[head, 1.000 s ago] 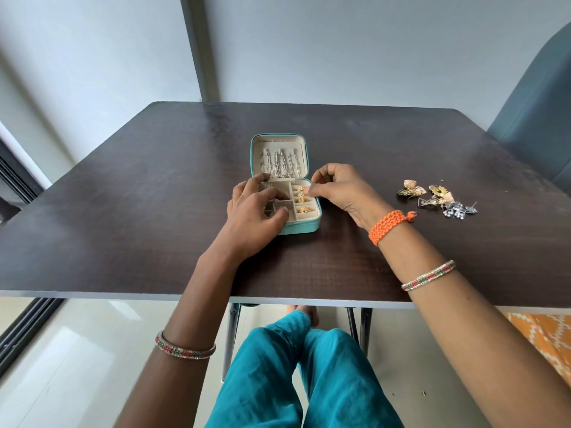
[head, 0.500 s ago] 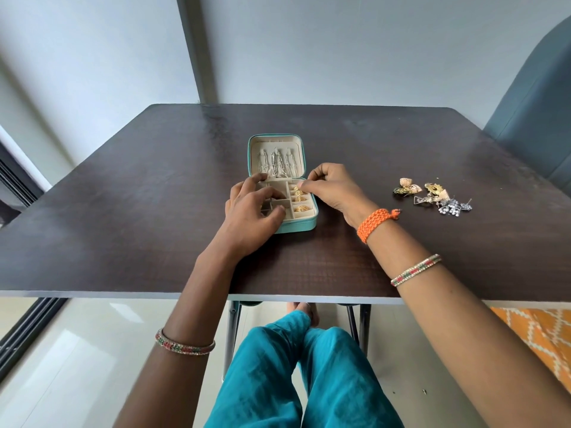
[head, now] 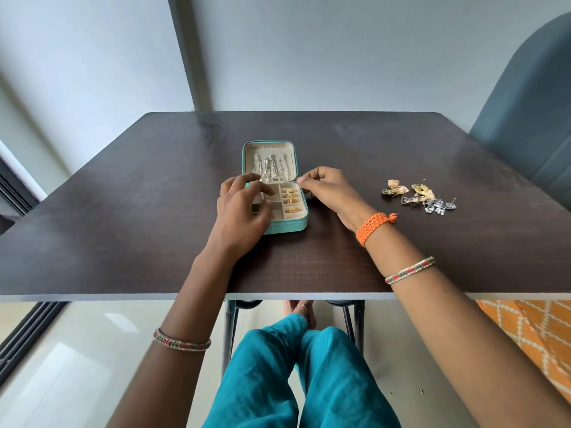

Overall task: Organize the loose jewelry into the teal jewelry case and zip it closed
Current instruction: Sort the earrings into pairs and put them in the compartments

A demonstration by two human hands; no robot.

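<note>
Right, the teal jewelry case (head: 289,225) lies open near the middle of the dark table (head: 123,211), a little toward the near edge, its lid (head: 268,149) folded back flat toward the far edge. Silver pieces (head: 272,169) hang in a row inside that lid. In the tray, the right-hand column of compartments carries gold rings (head: 290,200), one behind another from the far wall down to the near wall.

The left hand (head: 239,216) sits over the left half of the tray, fingers loosely curled and spread, fingertips down among the compartments; whether it has anything pinched there, I cannot tell, since the hand hides what lies beneath. The right hand (head: 327,188) rests just beside the case at its right rim, by the hinge line, fingers curled in with thumb and forefinger drawn together at the rim. It may be nipping something tiny, but that is too small to make out.

Further along toward the table's right edge, well apart from the case, the loose jewelry (head: 417,196) lies in a small heap: gold-toned pieces on the far side, silver ones nearer the right edge.

An orange braided wristband (head: 372,227) circles the right wrist, and a beaded bangle (head: 409,270) sits further up that forearm above the table's near edge.
</note>
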